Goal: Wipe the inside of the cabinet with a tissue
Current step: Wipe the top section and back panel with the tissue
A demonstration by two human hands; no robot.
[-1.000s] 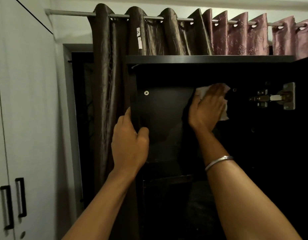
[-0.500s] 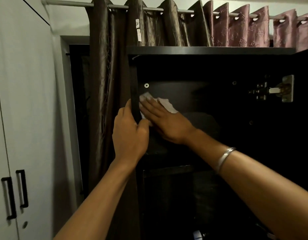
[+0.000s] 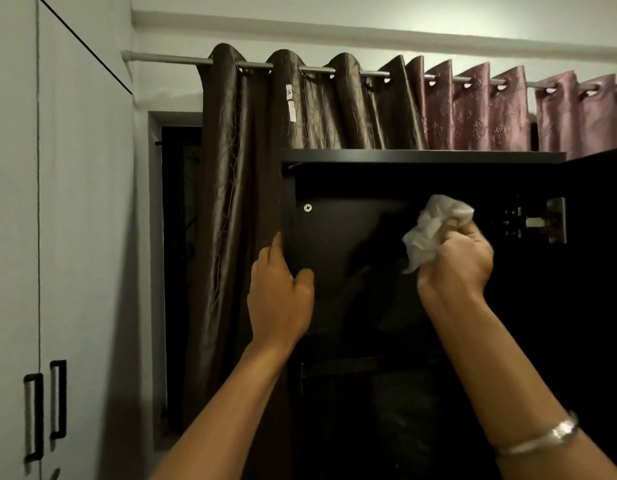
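Since half a second ago, right hand point(image 3: 454, 261) has crossed from the cabinet's point(image 3: 421, 156) left wall to the upper right, near the hinge point(image 3: 542, 224), fingers now curled round a bunched tissue point(image 3: 428, 230). Left hand point(image 3: 281, 299) still grips the left front edge, thumb inside. Curtain point(image 3: 300, 109) tags: unreadable. Contents too dark to tell.

Your right hand point(image 3: 454, 261) is up inside the dark cabinet point(image 3: 421, 156), fingers curled round a crumpled white tissue point(image 3: 430, 230) near the top of the back panel. Your left hand point(image 3: 281, 299) grips the cabinet's left edge, thumb inside, just below a silver screw point(image 3: 307, 207). A metal hinge point(image 3: 546, 225) shows to your right, brown curtains point(image 3: 300, 109) hang behind, and a bangle point(image 3: 539, 439) sits on your right wrist.
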